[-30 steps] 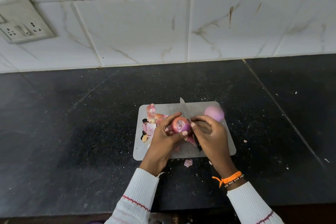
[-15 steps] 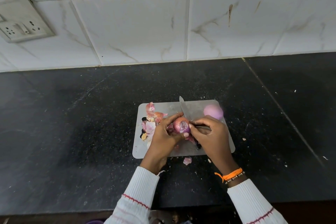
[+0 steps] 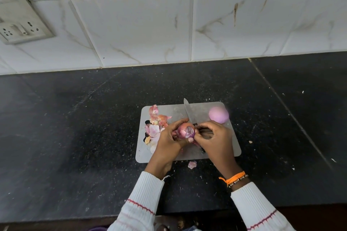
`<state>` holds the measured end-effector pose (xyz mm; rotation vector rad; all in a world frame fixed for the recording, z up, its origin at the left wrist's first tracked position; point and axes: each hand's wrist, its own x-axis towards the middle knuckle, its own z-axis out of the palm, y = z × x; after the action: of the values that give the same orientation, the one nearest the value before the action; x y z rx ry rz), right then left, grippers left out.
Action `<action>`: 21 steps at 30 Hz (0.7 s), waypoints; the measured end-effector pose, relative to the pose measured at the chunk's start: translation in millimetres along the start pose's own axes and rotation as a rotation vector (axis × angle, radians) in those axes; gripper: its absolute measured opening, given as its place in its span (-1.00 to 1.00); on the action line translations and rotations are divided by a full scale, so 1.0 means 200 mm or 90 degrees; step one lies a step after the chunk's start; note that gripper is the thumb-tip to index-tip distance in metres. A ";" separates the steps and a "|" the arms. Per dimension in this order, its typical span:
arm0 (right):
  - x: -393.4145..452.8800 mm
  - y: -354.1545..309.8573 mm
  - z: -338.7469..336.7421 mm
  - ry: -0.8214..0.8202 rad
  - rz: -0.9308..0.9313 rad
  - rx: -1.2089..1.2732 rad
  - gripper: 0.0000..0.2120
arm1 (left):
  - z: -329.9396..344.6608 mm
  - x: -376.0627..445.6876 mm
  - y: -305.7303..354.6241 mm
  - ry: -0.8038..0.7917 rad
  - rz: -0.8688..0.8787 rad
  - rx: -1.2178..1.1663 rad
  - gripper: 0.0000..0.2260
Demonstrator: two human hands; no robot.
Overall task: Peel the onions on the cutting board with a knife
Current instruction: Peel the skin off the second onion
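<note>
Barely shifted, left hand (image 3: 170, 139) grips one onion (image 3: 185, 130), right hand (image 3: 214, 138) clasps knife (image 3: 188, 110) (second onion (image 3: 218, 114) peeled).

Pinks on grey and black

My red-purple onion (image 3: 185, 131), pale pink peeled onion (image 3: 219, 114), pink-orange skins (image 3: 155, 127), grey board (image 3: 221, 153), speckled black counter (image 3: 75, 137), white marbled tiles (image 3: 135, 30), orange wrist thread (image 3: 234, 177).

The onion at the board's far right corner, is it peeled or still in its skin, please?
Peeled: the onion shows smooth pale pink all over, no papery skin.
</note>
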<state>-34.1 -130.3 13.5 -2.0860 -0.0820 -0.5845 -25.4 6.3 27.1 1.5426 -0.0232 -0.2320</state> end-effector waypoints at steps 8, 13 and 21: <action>0.00 0.03 -0.01 0.037 0.040 -0.025 -0.85 | -0.01 -0.02 -0.01 -0.039 -0.022 -0.001 -0.55; 0.02 0.03 -0.03 0.015 0.157 0.119 -0.88 | 0.00 -0.02 0.00 -0.013 -0.016 0.012 -0.53; 0.02 0.03 -0.01 -0.035 0.063 0.079 -0.89 | -0.01 -0.01 0.02 0.021 0.001 0.064 -0.54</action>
<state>-30.1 -136.3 12.2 -1.9737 -0.0455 -0.4517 -27.5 8.0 30.7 1.6462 -0.0099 -0.2057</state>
